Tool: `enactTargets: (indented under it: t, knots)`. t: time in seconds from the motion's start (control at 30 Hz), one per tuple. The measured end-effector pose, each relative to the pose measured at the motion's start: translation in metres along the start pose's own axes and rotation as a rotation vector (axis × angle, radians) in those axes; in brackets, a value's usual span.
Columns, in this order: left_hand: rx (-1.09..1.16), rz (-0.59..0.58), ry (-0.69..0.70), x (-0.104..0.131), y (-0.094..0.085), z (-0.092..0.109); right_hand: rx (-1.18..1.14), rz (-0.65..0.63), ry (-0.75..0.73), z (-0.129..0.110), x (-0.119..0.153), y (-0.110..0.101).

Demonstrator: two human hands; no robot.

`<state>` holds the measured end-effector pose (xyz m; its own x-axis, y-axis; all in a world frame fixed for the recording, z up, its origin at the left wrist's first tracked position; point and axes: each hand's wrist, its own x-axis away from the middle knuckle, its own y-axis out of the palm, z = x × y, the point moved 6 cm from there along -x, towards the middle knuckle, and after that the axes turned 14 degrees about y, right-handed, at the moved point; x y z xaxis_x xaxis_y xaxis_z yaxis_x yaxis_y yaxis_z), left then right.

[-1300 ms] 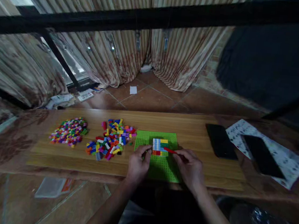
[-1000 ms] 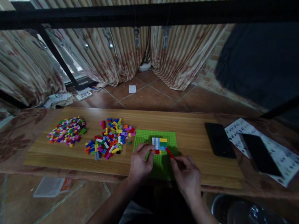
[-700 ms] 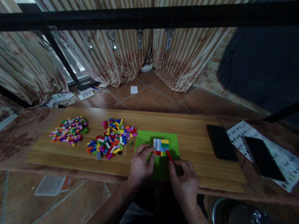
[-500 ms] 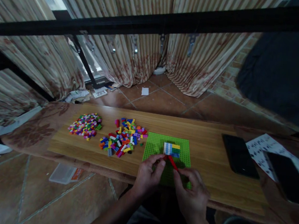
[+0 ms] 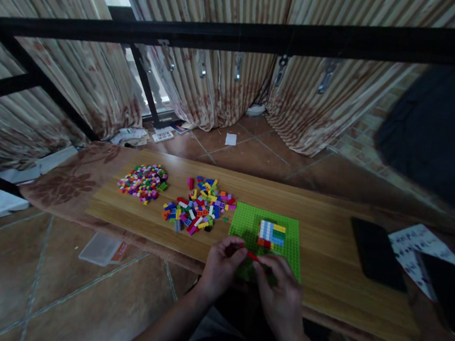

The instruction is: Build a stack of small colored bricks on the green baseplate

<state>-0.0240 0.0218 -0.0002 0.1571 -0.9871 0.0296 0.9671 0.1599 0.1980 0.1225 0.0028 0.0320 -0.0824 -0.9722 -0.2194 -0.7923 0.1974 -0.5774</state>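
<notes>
Red brick (image 5: pixel 251 255) farther from the build (image 5: pixel 272 234), seemingly in pinched left fingers (image 5: pixel 235 245) and right fingers (image 5: pixel 269 261).

You hold a red brick (image 5: pixel 251 256). Your bright green board (image 5: pixel 242 218) bears a panel (image 5: pixel 272 232) of white, light blue, yellow, green and red. Your left pile (image 5: pixel 143 182) and middle pile (image 5: pixel 199 210) are multicoloured, your table (image 5: pixel 325 246) brown with wood grain, the curtains (image 5: pixel 219 96) striped beige and brown with reddish blotches.

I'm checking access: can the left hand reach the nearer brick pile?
Likely yes: the left hand is near that brick pile, nothing visible between, though it's at a red brick.
</notes>
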Motion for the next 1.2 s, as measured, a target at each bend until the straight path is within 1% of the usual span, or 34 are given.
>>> enactTargets:
  t: [0.13,0.23,0.37,0.47,0.67,0.87,1.0,1.2]
  knots:
    - [-0.112,-0.044,0.072,-0.009,0.012,-0.005,0.006,0.019,0.051,0.014,-0.010,-0.008]
    - [-0.188,-0.055,0.120,-0.017,0.019,-0.007,0.017,0.042,0.076,0.026,-0.019,-0.014]
    - [-0.313,-0.069,0.156,-0.022,0.021,-0.008,0.000,0.085,0.103,0.042,-0.029,-0.017]
    - [-0.405,-0.079,0.161,-0.024,0.022,-0.005,-0.014,0.116,0.115,0.050,-0.034,-0.018]
    - [-0.542,-0.123,0.163,-0.030,0.029,0.006,0.000,0.139,0.135,0.051,-0.036,-0.017]
    - [-0.678,-0.170,0.165,-0.035,0.034,0.007,0.033,0.161,0.129,0.052,-0.037,-0.017]
    - [-0.719,-0.168,0.158,-0.036,0.035,0.008,0.049,0.164,0.132,0.051,-0.038,-0.017]
    - [-0.745,-0.178,0.140,-0.037,0.036,0.010,0.037,0.145,0.174,0.048,-0.038,-0.017]
